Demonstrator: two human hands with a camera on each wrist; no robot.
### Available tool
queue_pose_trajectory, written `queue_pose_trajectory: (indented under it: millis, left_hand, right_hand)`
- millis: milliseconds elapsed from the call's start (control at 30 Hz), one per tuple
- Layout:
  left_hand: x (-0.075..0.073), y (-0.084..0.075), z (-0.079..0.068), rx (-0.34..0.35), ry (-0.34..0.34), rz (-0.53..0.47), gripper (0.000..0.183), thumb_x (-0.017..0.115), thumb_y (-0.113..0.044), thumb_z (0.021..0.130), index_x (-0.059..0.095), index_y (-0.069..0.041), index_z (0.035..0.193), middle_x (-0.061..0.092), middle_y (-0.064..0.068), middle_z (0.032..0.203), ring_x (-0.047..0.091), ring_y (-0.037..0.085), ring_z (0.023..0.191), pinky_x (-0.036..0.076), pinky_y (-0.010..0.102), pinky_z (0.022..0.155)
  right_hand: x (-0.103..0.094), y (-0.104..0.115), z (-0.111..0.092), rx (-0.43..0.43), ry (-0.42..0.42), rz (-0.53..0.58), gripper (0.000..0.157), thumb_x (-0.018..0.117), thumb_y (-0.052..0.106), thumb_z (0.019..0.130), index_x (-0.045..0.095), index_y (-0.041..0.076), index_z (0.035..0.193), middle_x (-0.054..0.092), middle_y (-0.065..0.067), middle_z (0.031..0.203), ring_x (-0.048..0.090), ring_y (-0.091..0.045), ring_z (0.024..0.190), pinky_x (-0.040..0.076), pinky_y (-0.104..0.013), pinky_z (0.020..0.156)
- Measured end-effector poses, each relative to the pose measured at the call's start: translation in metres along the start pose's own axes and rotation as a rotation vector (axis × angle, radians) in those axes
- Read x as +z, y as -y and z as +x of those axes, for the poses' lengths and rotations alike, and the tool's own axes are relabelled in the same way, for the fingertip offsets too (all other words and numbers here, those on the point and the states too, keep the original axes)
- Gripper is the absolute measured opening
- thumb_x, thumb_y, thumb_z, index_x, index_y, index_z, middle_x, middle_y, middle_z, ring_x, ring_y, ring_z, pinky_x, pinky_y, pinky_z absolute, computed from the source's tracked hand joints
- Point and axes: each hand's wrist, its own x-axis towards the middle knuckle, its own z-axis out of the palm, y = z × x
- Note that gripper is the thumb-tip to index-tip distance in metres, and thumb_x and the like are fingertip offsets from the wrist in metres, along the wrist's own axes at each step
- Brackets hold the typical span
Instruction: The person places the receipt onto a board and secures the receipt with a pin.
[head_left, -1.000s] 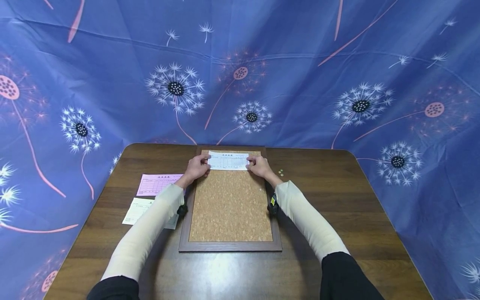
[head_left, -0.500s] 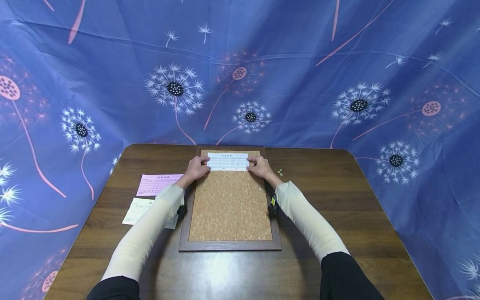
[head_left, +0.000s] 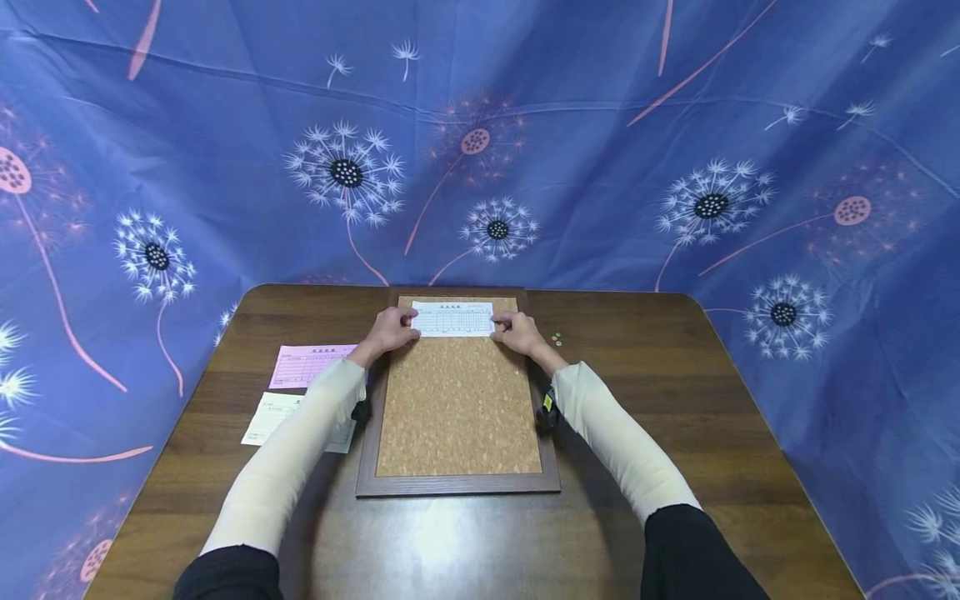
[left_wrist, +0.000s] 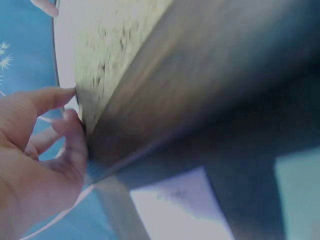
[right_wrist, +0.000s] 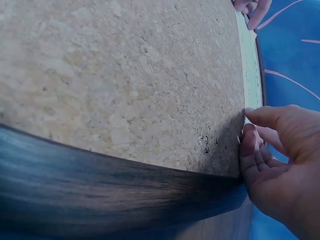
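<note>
A white printed slip (head_left: 452,320) with a ruled table lies along the top of a framed cork board (head_left: 459,408). My left hand (head_left: 391,328) pinches its left edge between thumb and fingers. At the opposite edge my right hand (head_left: 517,332) pinches it the same way. In the right wrist view the thumb and curled fingers of the right hand (right_wrist: 282,155) meet at the slip's end (right_wrist: 251,75), close to the cork. The left wrist view has the left hand (left_wrist: 47,145) at the frame's side, its fingertips at the slip's corner.
To the left of the board, a pink slip (head_left: 307,365) and a pale green slip (head_left: 268,417) lie on the wooden table (head_left: 645,400), partly covered by the left sleeve. Several small round pieces (head_left: 557,339) sit right of the board. A blue dandelion-print cloth (head_left: 600,167) hangs behind.
The slip has shifted very slightly on the cork, with both hands still pinching its ends. The head view has tilted a little, so the whole scene sits slightly higher and further left.
</note>
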Motion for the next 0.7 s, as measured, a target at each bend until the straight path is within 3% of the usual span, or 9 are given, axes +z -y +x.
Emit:
queue_pose_trajectory:
  millis: [167,300,400,700]
  left_hand:
    - [-0.006,0.004,0.002,0.103,-0.009,0.07,0.045,0.07,-0.008,0.085,0.065,0.009,0.126,0.067,0.027,0.107,0.056,0.038,0.104,0.043,0.05,0.099]
    - [-0.008,0.011,0.0,0.099,-0.044,0.07,0.046,0.072,-0.014,0.088,0.064,0.002,0.131,0.053,0.035,0.132,0.04,0.049,0.124,0.035,0.063,0.099]
    - [-0.007,0.017,-0.002,0.078,-0.055,0.054,0.047,0.07,-0.019,0.091,0.062,-0.003,0.135,0.039,0.036,0.144,0.029,0.052,0.13,0.031,0.067,0.097]
    - [-0.004,0.027,-0.001,0.097,-0.006,0.048,0.052,0.068,-0.027,0.094,0.058,-0.004,0.14,0.029,0.033,0.152,0.022,0.053,0.13,0.03,0.067,0.096]
  right_hand:
    - [-0.001,-0.002,-0.003,0.009,0.007,0.007,0.038,0.072,0.011,0.092,0.069,-0.002,0.127,0.071,-0.013,0.098,0.06,-0.016,0.085,0.045,-0.022,0.077]
    - [-0.001,-0.003,-0.009,-0.003,0.025,0.043,0.036,0.072,0.012,0.093,0.07,-0.002,0.126,0.071,-0.012,0.097,0.062,-0.014,0.083,0.045,-0.02,0.073]
    - [-0.001,-0.003,-0.015,-0.02,0.043,0.063,0.035,0.069,0.012,0.094,0.069,-0.002,0.126,0.07,-0.012,0.098,0.061,-0.013,0.082,0.045,-0.019,0.072]
    - [-0.001,-0.007,-0.031,-0.04,0.067,0.142,0.034,0.065,0.007,0.096,0.066,-0.005,0.129,0.071,-0.015,0.093,0.062,-0.01,0.072,0.048,-0.017,0.062]
